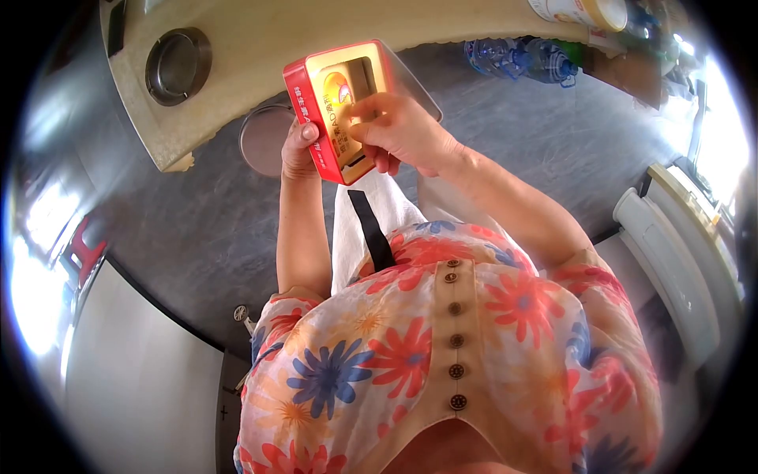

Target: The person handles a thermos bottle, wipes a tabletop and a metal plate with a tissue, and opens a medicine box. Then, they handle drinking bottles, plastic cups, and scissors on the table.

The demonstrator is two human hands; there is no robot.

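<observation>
A red box (320, 130) with a yellow inside and Chinese lettering on its side and face is held up, tilted, before my body. My left hand (300, 150) grips its lower left side, thumb on the red edge. My right hand (407, 134) is over the box's yellow inside, fingers bent and partly blurred. Whatever is between those fingertips is hidden. A dark rectangular recess shows in the yellow insert (339, 87). A greyish panel (414, 79) sticks out behind the box on the right.
Beyond the box runs a beige table (260, 47) with an uneven edge, carrying a round metal ashtray (178, 66) and a white tub (580, 12). Clear plastic bottles (521, 59) are on the far side. A round stool seat (267, 141) stands below the table's edge.
</observation>
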